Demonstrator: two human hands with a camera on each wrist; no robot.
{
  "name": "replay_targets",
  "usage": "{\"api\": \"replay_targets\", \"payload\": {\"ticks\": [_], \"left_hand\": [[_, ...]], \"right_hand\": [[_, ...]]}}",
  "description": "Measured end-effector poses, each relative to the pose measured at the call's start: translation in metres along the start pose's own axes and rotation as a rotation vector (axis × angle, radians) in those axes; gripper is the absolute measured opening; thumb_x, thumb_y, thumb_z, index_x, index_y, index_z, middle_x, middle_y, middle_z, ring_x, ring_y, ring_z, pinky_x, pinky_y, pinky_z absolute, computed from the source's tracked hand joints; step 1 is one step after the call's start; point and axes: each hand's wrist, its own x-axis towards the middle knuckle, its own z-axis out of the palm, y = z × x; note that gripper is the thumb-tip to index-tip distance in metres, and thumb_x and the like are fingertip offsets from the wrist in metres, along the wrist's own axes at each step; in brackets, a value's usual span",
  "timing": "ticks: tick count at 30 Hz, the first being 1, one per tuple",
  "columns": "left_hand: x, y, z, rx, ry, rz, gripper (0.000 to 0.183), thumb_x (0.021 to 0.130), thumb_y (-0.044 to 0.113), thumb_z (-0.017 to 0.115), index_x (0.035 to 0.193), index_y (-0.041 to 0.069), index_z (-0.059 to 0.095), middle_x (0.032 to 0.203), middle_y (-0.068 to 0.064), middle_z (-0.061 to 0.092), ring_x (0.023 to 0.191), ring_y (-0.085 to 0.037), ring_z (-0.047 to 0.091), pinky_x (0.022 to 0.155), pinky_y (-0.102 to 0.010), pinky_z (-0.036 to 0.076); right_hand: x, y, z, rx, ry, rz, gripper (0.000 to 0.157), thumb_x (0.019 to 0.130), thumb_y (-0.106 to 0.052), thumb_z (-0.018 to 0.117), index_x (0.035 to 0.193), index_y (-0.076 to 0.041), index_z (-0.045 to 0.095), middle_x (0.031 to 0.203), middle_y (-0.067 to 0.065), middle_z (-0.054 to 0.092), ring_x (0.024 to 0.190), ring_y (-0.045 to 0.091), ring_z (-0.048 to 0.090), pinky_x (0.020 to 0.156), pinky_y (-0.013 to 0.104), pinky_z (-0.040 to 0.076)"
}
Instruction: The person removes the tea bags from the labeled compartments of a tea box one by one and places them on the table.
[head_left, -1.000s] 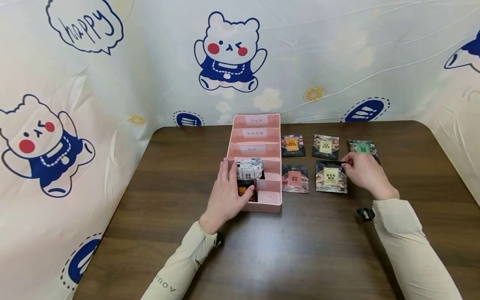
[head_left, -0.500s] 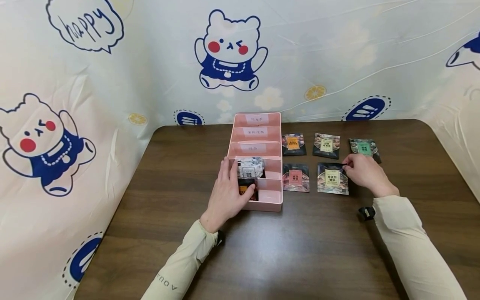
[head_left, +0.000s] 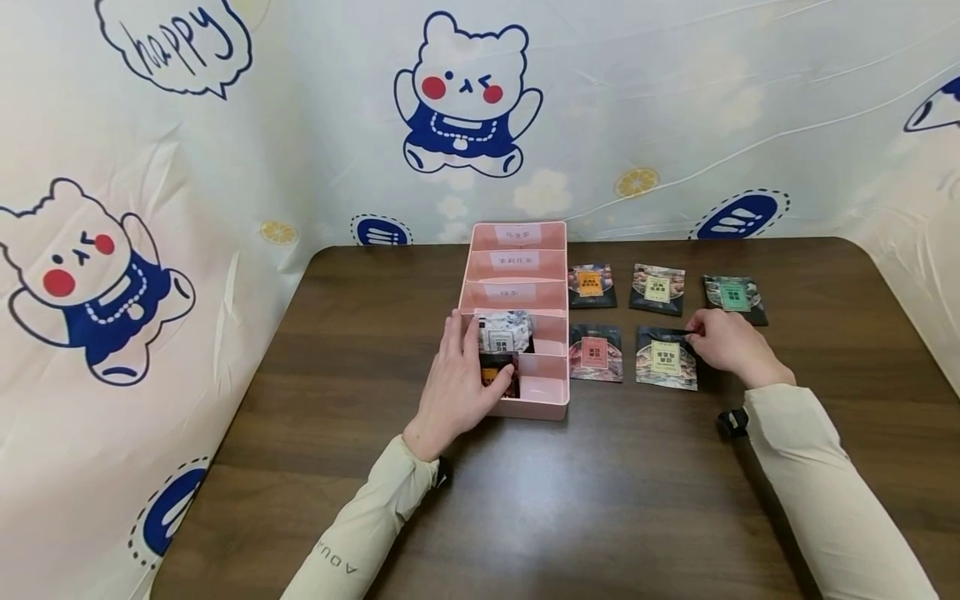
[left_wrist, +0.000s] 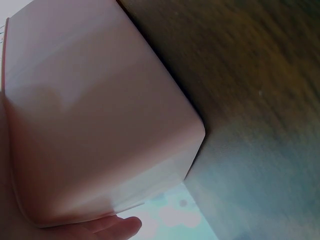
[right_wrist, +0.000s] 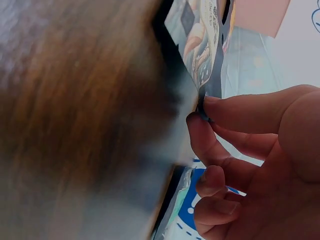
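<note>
My left hand (head_left: 457, 383) rests along the left wall of a pink divided box (head_left: 543, 410), fingers straight. Its thumb reaches over the front compartment onto a dark tea sachet with an orange label (head_left: 495, 385). One compartment farther back sits a white patterned sachet (head_left: 504, 329). To the right, my right hand (head_left: 731, 346) pinches the upper right corner of a tea sachet with a pale yellow label (head_left: 666, 358) between thumb and index finger. In the right wrist view, this tea sachet (right_wrist: 200, 45) slants beside the tabletop, its corner under the thumb tip.
Right of the box lie a pink-labelled sachet (head_left: 596, 353), an orange-labelled sachet (head_left: 591, 286), a pale green-labelled sachet (head_left: 657, 289) and a green-labelled sachet (head_left: 735, 297). Paper labels mark the box's back compartments. A printed cloth (head_left: 585, 100) hangs behind the brown table (head_left: 600, 500).
My right hand and its pinched tea sachet have shifted slightly toward the near edge, showing more of the green-labelled sachet. The left hand stays on the box; the head view has tilted a little.
</note>
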Motion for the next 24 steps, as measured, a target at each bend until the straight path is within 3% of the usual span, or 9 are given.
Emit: {"api": "replay_targets", "payload": {"ticks": [10, 24], "left_hand": [[0.001, 0.0, -0.001, -0.005, -0.001, 0.004, 0.086, 0.088, 0.054, 0.054, 0.149, 0.0, 0.027, 0.159, -0.024, 0.015, 0.146, -0.041, 0.02, 0.108, -0.057, 0.035], [0.0, 0.0, -0.001, -0.01, -0.015, -0.004, 0.086, 0.088, 0.054, 0.054, 0.15, 0.001, 0.026, 0.159, -0.023, 0.014, 0.147, -0.04, 0.018, 0.11, -0.055, 0.033]], "right_hand": [[0.003, 0.001, 0.001, -0.007, -0.004, 0.012, 0.027, 0.093, -0.013, 0.053, 0.111, 0.004, 0.061, 0.103, 0.025, 0.063, 0.084, 0.033, 0.057, 0.068, 0.048, 0.047], [0.0, -0.014, -0.001, 0.007, 0.1, -0.046, 0.026, 0.094, -0.015, 0.055, 0.11, 0.005, 0.061, 0.105, 0.027, 0.062, 0.095, 0.039, 0.056, 0.076, 0.054, 0.046]]}}
